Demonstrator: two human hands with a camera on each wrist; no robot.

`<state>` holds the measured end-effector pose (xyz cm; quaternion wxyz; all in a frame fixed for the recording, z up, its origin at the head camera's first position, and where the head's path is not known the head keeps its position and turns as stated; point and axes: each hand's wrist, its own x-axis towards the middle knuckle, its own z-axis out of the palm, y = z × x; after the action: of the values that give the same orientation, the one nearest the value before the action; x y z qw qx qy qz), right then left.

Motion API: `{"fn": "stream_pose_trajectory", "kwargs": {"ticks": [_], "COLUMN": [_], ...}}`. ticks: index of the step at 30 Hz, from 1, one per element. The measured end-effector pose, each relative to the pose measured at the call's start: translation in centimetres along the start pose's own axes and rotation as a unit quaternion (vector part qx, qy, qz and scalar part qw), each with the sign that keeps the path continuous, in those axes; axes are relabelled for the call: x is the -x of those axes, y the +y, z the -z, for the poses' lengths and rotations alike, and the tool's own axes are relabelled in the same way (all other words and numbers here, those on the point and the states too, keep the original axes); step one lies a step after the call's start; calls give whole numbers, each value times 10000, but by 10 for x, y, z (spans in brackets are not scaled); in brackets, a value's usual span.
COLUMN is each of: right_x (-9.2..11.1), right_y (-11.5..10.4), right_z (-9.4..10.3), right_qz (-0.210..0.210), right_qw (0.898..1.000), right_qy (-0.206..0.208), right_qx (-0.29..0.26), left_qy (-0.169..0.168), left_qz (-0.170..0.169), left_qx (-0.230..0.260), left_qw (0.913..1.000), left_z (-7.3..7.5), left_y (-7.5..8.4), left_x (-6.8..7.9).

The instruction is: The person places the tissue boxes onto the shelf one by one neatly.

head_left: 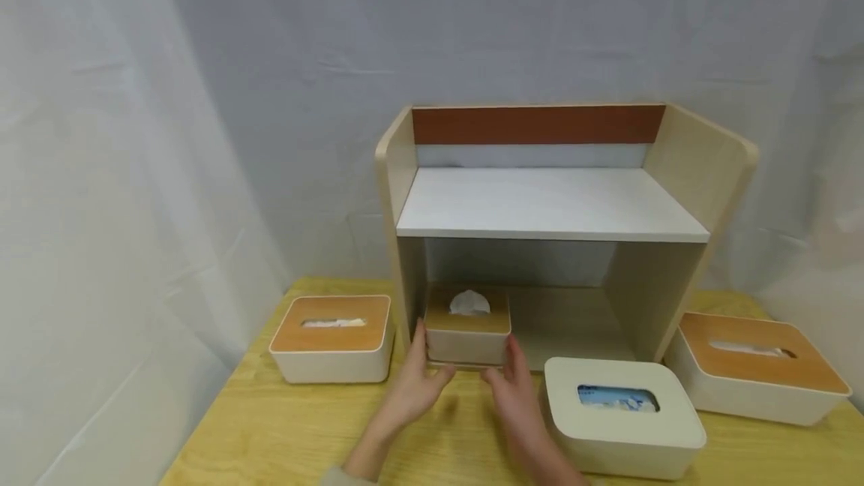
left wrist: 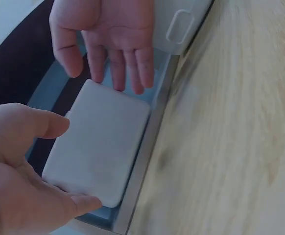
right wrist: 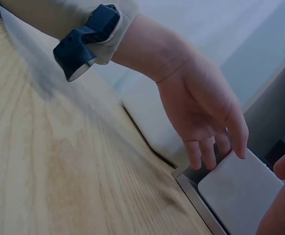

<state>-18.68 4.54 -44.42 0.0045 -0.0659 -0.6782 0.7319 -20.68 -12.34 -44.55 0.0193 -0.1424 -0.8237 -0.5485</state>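
Observation:
A small tissue box [head_left: 467, 347] with a wood-look lid and a white tissue poking out stands on the bottom board of a desk shelf [head_left: 553, 202], at its left end. My left hand [head_left: 414, 390] touches the box's left side with straight fingers, its thumb apart from the front. On the opposite side, the fingers of my right hand [head_left: 516, 396] lie along the box's right edge. In the left wrist view the box's pale front [left wrist: 101, 142] sits between both hands. The right wrist view shows part of that same front [right wrist: 240, 188], partly covered by a hand.
Left of the shelf stands a tissue box with an orange-brown lid [head_left: 331, 358]. An all-cream tissue box [head_left: 624, 426] is beside my right forearm, in front of the shelf. Another brown-lidded tissue box [head_left: 763, 385] stands at the right. The wooden table [head_left: 270, 433] carries everything.

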Motion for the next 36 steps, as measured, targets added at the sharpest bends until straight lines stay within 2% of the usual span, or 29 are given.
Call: {"fn": "stream_pose_trajectory", "kwargs": {"ticks": [6,11,16,22,25,30,33,36], "right_x": [-6,-10,-14,-16,-13,0,10,20], "right_y": [1,2,3,4,4,-2,-11,-21], "right_z": [-4,-8,-15,-16,-16,-12,-6,5], "right_qz": [120,302,582,619,586,403,261,189], "right_qw": [9998,9991,9974,9971,9977,9987,9982,9976], "right_qy": [134,268,351,407,331,-18,-251,-474], "right_qx": [-98,-144,-248,-191,-92,303,472,459], "left_qy": [36,-70,-15,-75,-17,43,-21,60], "left_qz": [-255,-171,-91,-82,-18,35,-15,47], "left_qx": [425,1008,1133,1199,1127,1015,949,920], "left_qw": [9988,9947,9935,9927,9936,9948,9955,9957], "left_z": [-4,-6,-7,-5,-3,2,0,-4], "left_y": [-8,-14,-20,-22,-20,-14,-10,-4], "left_x": [-6,-12,-14,-14,-11,-4,-3,-4]}}
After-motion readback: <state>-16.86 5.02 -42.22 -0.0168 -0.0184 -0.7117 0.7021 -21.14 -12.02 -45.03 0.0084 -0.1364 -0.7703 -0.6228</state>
